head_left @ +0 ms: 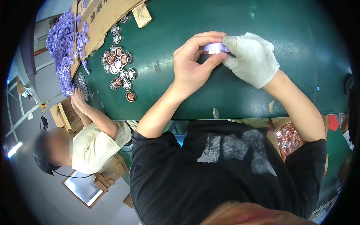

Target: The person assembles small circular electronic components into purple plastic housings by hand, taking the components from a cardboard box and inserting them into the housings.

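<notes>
Between both hands, above the green table, is a small rounded purple plastic part [214,47] with a reddish-brown lower edge. My bare left hand [195,60] grips its left side, thumb below and fingers above. On the other side my right hand [252,58], in a whitish glove, pinches its right end. The gloved fingers partly cover the part, so its full shape is hidden. To the left of my hands lies a loose group of round spoked discs [117,63], some silver and some copper-coloured.
A big pile of purple plastic pieces [63,45] lies at far left by a cardboard sheet [107,18]. A wooden block [141,15] sits beside it. A co-worker's hands [78,99] are at the table's left end. A box of copper-coloured discs [288,138] stands below the front edge.
</notes>
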Motion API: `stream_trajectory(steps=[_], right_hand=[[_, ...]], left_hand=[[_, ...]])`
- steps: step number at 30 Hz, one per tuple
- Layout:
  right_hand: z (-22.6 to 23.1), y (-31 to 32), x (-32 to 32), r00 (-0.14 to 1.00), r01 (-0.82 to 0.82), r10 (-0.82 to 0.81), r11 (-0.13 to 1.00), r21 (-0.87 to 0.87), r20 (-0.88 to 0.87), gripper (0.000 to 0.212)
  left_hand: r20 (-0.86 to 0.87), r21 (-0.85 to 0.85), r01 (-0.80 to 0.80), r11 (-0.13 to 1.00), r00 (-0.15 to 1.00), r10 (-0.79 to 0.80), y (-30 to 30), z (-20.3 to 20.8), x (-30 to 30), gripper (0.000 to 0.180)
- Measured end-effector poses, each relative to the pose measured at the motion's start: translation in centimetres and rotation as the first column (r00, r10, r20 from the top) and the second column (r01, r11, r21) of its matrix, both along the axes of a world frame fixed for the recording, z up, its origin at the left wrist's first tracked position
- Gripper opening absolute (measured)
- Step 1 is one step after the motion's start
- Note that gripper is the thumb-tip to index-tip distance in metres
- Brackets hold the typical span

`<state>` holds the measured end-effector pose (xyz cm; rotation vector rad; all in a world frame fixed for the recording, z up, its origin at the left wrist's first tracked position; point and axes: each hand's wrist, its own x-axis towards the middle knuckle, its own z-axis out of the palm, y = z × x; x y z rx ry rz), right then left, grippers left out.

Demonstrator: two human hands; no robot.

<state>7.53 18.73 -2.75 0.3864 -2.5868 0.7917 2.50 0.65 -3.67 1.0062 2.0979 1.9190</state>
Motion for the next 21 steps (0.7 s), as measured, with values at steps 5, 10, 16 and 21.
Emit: stream_trajectory(steps=[5, 10, 16, 21], right_hand=[[0.3, -0.5, 0.3, 0.993, 0.035, -0.040, 0.998, 0.050, 0.108, 0.016], [0.4, -0.3, -0.6, 0.996, 0.088, -0.081, 0.979, -0.182, 0.047, 0.034], [-1.1, 0.9, -2.1, 0.962, 0.266, -0.231, 0.910, -0.317, 0.144, 0.055], [-0.3, 0.8, -2.0, 0.989, 0.146, -0.129, 0.943, -0.299, 0.075, 0.044]], left_hand=[[0.159, 0.092, 0.014, 0.996, 0.987, -0.028, -0.2, -0.2, 0.1, 0.027], [-0.211, -0.158, -0.045, 0.986, 0.978, 0.010, -0.6, 2.1, -3.6, 0.023], [0.309, 0.075, -0.108, 0.991, 0.948, 0.080, 1.3, 3.9, -17.2, 0.047], [-0.846, -0.138, -0.688, 0.713, 0.456, 0.277, 0.3, 4.0, -27.9, 0.049]])
